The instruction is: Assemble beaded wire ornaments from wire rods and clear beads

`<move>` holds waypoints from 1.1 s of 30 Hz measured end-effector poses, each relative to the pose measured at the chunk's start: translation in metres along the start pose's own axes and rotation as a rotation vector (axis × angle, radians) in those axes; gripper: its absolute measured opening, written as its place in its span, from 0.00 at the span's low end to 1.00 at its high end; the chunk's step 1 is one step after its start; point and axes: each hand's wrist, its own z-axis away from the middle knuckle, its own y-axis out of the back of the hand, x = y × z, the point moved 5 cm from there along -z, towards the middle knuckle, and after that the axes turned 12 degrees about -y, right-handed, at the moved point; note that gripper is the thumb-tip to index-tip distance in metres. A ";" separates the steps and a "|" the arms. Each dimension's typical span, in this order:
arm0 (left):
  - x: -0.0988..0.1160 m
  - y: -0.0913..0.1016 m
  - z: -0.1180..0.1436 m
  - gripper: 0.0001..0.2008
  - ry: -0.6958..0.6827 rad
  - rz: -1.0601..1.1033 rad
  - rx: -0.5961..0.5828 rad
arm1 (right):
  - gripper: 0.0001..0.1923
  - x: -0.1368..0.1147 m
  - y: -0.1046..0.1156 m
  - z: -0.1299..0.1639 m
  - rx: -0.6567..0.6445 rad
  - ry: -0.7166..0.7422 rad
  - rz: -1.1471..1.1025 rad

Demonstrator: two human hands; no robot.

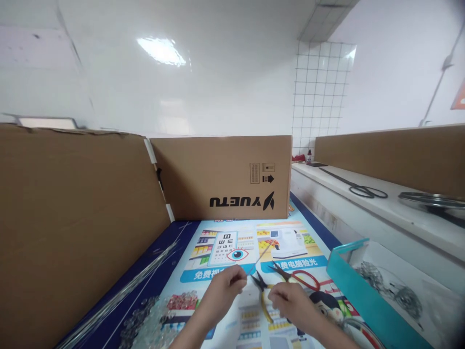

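My left hand (222, 291) is pinched on a thin metal wire (262, 254) that sticks up and to the right from its fingertips. My right hand (293, 303) is close beside it, fingers curled together near the wire's lower end; whether it grips the wire I cannot tell. Both hands hover over a colourful printed poster (225, 242) that covers the table. Yellow-handled pliers (264, 296) lie on the poster between and under my hands. Red-handled pliers (295, 276) lie just behind my right hand.
Cardboard walls stand at the left (72, 218) and back (221, 177). Long straight wires (138, 281) and a heap of clear beads (152, 315) lie at the left. A teal box (354, 286) holding wire bits sits at the right. Scissors (366, 190) rest on a white ledge.
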 end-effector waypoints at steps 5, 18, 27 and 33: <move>0.000 -0.025 -0.004 0.01 0.023 0.352 0.098 | 0.13 0.000 0.002 0.004 0.167 0.069 -0.085; -0.033 -0.049 0.032 0.02 0.086 0.485 0.164 | 0.11 -0.008 -0.017 0.019 0.222 0.261 0.364; -0.030 -0.045 0.041 0.04 0.044 0.360 0.140 | 0.12 -0.005 -0.022 0.019 0.204 0.300 0.406; -0.034 -0.047 0.044 0.05 0.029 0.310 0.140 | 0.12 -0.006 -0.023 0.019 0.191 0.316 0.456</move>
